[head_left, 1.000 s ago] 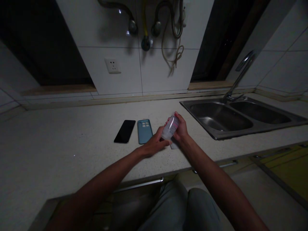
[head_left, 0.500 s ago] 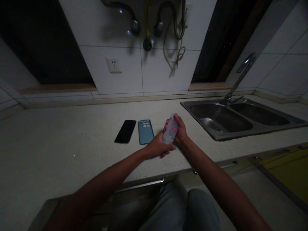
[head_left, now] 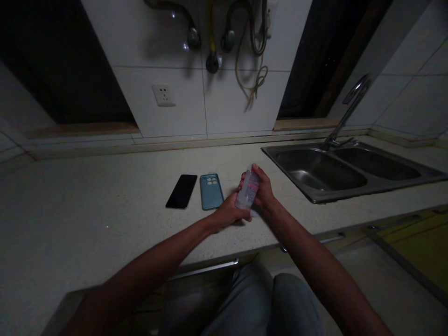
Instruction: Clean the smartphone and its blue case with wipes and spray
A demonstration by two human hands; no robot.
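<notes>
A small clear plastic bottle (head_left: 247, 190) with a pink label is tilted above the countertop (head_left: 105, 210), its bottom end pointing up. My right hand (head_left: 263, 191) is wrapped round its upper part. My left hand (head_left: 229, 213) is closed round the bottle's lower end, where the cap would be; that end is hidden by my fingers. Just left of my hands lie a blue phone case (head_left: 210, 191), camera holes up, and a black phone (head_left: 181, 191), screen up.
A double steel sink (head_left: 350, 170) with a tap (head_left: 346, 112) is set into the counter at the right. A wall socket (head_left: 164, 94) and hanging hoses (head_left: 245, 42) are on the tiled wall behind. My knees are below the counter edge.
My left hand has moved from beside the bottle to closing round its lower end. The bottle stands a little more upright than a second ago.
</notes>
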